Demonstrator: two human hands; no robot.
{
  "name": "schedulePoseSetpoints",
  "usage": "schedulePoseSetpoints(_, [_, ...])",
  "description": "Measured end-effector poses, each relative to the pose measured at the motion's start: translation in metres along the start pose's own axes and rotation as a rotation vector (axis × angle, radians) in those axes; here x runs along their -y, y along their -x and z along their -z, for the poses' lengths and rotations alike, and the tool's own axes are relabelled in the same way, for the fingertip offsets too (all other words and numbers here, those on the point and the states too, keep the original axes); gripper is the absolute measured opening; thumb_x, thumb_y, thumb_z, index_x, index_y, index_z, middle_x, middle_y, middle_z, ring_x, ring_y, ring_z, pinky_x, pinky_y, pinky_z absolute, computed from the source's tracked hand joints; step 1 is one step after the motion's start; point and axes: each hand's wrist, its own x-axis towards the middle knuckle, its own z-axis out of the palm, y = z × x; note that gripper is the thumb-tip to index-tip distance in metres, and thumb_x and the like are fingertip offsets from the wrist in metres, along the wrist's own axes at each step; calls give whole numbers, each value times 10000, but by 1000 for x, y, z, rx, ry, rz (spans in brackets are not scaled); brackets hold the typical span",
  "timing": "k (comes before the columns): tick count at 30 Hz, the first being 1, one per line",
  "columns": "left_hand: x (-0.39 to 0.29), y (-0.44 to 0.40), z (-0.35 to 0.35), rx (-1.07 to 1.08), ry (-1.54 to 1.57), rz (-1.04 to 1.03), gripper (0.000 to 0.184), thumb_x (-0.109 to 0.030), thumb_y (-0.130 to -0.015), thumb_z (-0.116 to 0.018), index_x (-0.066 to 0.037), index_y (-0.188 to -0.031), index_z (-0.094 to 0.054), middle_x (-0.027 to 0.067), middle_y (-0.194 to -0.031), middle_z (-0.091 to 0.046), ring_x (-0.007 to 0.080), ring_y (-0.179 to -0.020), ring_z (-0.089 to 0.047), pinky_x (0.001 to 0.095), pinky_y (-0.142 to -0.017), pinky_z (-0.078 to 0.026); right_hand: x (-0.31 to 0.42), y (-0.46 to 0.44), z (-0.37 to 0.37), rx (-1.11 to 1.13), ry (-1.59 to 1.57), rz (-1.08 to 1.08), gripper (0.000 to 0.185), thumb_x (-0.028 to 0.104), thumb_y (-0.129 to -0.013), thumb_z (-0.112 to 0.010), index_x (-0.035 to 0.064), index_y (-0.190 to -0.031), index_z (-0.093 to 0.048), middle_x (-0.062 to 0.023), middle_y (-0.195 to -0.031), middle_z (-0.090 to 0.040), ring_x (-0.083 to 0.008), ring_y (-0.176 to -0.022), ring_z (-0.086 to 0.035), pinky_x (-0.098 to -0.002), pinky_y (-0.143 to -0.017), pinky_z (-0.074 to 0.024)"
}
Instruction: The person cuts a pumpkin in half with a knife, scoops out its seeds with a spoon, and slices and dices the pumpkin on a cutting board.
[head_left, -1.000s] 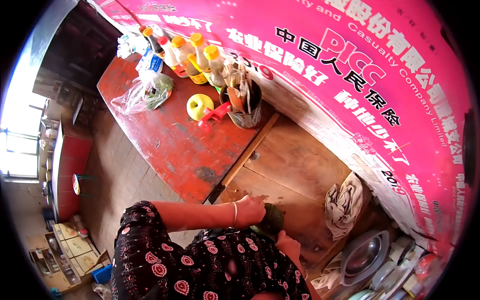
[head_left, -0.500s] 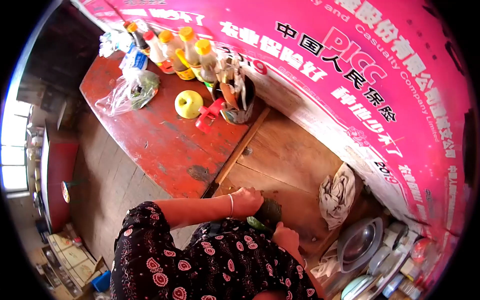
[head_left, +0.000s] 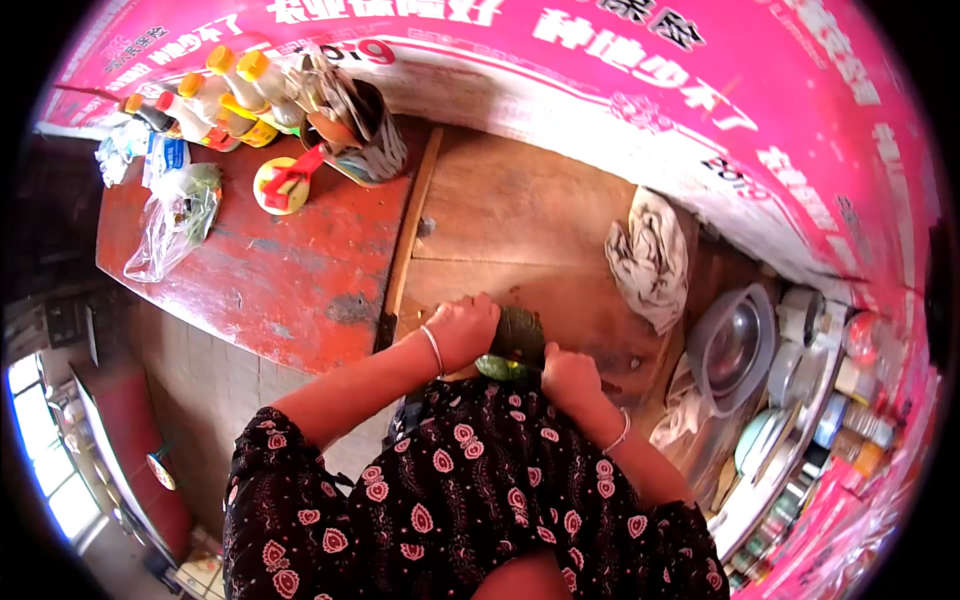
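My right hand (head_left: 572, 380) is closed at the right end of a dark, broad-bladed cleaver (head_left: 520, 335); the handle is hidden inside the fist. On the blade's other side my left hand (head_left: 467, 328) is curled, its knuckles beside the blade. What its fingers press on is hidden from above. A glossy green vegetable (head_left: 503, 368) shows just below the blade, between the two hands and close to my patterned top; its exact kind cannot be made out. Small bits lie on the brown wooden board (head_left: 500, 215) under and around the hands.
On the red tabletop (head_left: 290, 300) stand capped bottles (head_left: 268, 80), a utensil pot (head_left: 375, 150), a yellow apple (head_left: 270, 200) with a red-handled peeler (head_left: 295, 178) over it, and a plastic bag (head_left: 165, 230). A crumpled cloth (head_left: 650, 255) and grey basin (head_left: 700, 355) lie right.
My view has swung, so the table and bottles sit farther left and more of my right forearm shows. Both hands stay at the cleaver and green vegetable.
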Motion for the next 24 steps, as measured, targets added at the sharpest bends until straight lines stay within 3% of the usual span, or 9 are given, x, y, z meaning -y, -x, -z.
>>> schedulePoseSetpoints(1, [-4,-2,8,-13,-15,13,80,-104,-740,-534,-31,-769,-519,108,-766,-507,249,-676,-601,355,-495,-519,0,2,-1,-9,-13,-8,76,100,-759,-496,29,-768,-520,-171,-578,-594,-351,-536,-617,-459,-524,-499])
schedulePoseSetpoints(2, [-9,-5,18,149,-41,35,191,-108,-743,-528,-5,-902,-552,142,-881,-539,289,-852,-588,396,-675,-523,1,3,-2,18,-57,-49,90,95,-769,-485,15,-781,-525,-192,-597,-598,-377,-556,-614,-479,-554,-500])
schedulePoseSetpoints(5, [-21,-1,49,-223,-302,-15,380,-109,-733,-540,26,-1087,-529,196,-1045,-531,330,-1040,-508,444,-871,-439,1,4,-8,14,-99,-97,98,94,-767,-489,5,-788,-524,-221,-633,-605,-400,-599,-617,-489,-587,-501])
schedulePoseSetpoints(6, [-27,6,68,-163,-116,48,538,-108,-709,-569,48,-1212,-456,233,-1168,-482,362,-1127,-436,470,-951,-363,3,5,-9,9,-123,-120,103,95,-766,-490,1,-790,-523,-230,-640,-604,-408,-613,-616,-495,-599,-499])
schedulePoseSetpoints(10, [-38,44,54,-382,299,445,527,-12,-666,-591,46,-1170,-447,210,-1031,-494,374,-945,-501,394,-831,-447,8,8,-10,-1,-181,-160,121,100,-757,-503,-13,-797,-520,-259,-672,-603,-431,-657,-612,-515,-638,-490])
schedulePoseSetpoints(13, [-50,54,17,-344,678,736,635,-176,-647,-757,50,-1146,-436,184,-942,-563,312,-798,-588,397,-711,-485,15,7,-4,11,-175,-184,136,103,-754,-512,-21,-809,-522,-267,-691,-605,-441,-677,-610,-525,-655,-486])
schedulePoseSetpoints(14, [-47,54,-10,-373,649,749,726,-289,-591,-826,54,-1121,-467,162,-871,-590,289,-727,-603,392,-671,-495,17,7,-2,23,-169,-196,141,104,-755,-514,-23,-814,-524,-268,-696,-606,-444,-683,-610,-528,-660,-485])
schedulePoseSetpoints(18, [-48,42,-29,-146,891,833,649,-362,-588,-830,39,-1017,-552,207,-903,-634,325,-861,-638,388,-773,-505,17,6,-1,39,-159,-201,153,108,-751,-536,-23,-829,-535,-273,-733,-614,-449,-719,-612,-523,-680,-487])
schedulePoseSetpoints(24, [-56,31,-27,-231,909,911,661,-425,-553,-824,38,-930,-538,238,-939,-607,371,-922,-601,425,-820,-483,12,1,6,63,-227,-197,200,111,-745,-568,-32,-885,-564,-275,-781,-620,-450,-788,-610,-516,-725,-483])
